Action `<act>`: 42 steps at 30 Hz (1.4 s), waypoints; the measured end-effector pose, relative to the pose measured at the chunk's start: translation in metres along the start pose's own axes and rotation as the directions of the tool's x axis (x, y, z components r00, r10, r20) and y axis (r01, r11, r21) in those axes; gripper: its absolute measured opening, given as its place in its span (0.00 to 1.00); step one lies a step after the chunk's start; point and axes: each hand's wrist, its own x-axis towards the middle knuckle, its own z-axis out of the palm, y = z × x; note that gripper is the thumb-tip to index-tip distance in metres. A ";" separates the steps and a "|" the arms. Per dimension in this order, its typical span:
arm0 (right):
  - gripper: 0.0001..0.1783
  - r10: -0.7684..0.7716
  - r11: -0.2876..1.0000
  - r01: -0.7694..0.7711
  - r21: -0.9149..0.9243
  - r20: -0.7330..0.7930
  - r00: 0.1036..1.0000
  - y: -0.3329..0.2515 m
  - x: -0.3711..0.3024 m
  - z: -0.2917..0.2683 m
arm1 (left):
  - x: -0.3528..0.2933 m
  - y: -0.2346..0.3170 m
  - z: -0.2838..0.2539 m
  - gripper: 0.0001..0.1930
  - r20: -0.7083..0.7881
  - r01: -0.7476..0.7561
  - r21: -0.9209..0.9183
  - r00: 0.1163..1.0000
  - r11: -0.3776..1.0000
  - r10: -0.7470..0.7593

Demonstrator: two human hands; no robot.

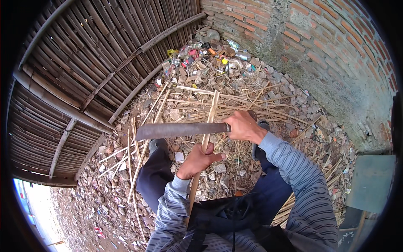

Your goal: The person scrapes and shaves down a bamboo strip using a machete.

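Note:
My left hand is wrapped round a long, pale bamboo strip, which slants upright in front of my body. In my right hand is the handle of a machete. Its broad dark blade points left and crosses the strip above my left hand; whether the edge touches the strip I cannot tell. The strip's lower end runs down beside my left sleeve. My legs are spread to either side, with the shoes on the rubble.
Split bamboo strips lie beyond my hands, with several more strips at the left. Rubble and litter cover the ground. A bamboo slat wall stands at the left, a brick wall at the right, and a grey-green panel at the lower right.

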 end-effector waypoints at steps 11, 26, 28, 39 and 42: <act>0.23 0.075 0.997 -0.077 -0.020 -0.073 0.995 0.001 0.006 -0.001 | 0.000 -0.012 -0.003 0.32 -0.121 -0.045 0.082 0.991 0.996 0.055; 0.16 0.219 0.975 -0.206 0.084 -0.205 0.954 0.029 0.011 -0.013 | -0.002 -0.016 0.005 0.30 -0.132 -0.050 0.200 0.988 0.978 0.078; 0.16 0.232 0.969 -0.213 0.126 -0.155 0.960 0.015 0.008 -0.011 | -0.002 -0.012 0.002 0.30 -0.120 -0.051 0.167 0.990 0.985 0.071; 0.24 0.060 0.998 -0.061 -0.006 -0.088 0.994 0.013 0.011 -0.004 | 0.003 -0.010 -0.001 0.30 -0.049 -0.023 -0.006 0.999 1.000 0.023; 0.23 0.054 0.997 -0.059 -0.045 -0.095 0.994 0.013 0.010 0.004 | 0.007 -0.016 -0.003 0.30 -0.032 -0.004 -0.005 0.999 1.000 0.004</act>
